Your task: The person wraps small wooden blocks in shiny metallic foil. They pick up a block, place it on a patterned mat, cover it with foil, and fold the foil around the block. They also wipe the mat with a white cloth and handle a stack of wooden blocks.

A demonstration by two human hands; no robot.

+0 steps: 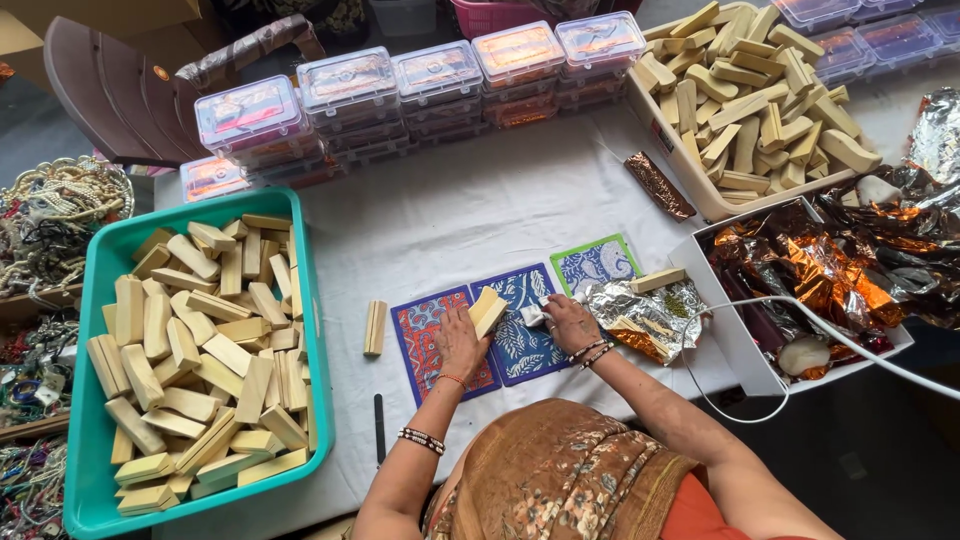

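Observation:
My left hand (460,340) holds a pale wooden block (487,310) tilted above the patterned cards, over the seam between a red-and-blue card (425,335) and a dark blue leaf-patterned card (520,345). My right hand (570,322) grips a small white tool (532,315) with a white cord (800,320) trailing right, its tip close to the block. A third, green-bordered blue card (595,263) lies beyond. A crumpled piece of silver foil (645,315) lies just right of my right hand, with another block (657,280) resting on it.
A teal tray (100,260) at left is full of wooden blocks, and a single block (374,327) stands beside the cards. A white box (690,170) of blocks sits at back right. A box of copper foil (820,270) is at right. Clear lidded containers (420,80) line the back.

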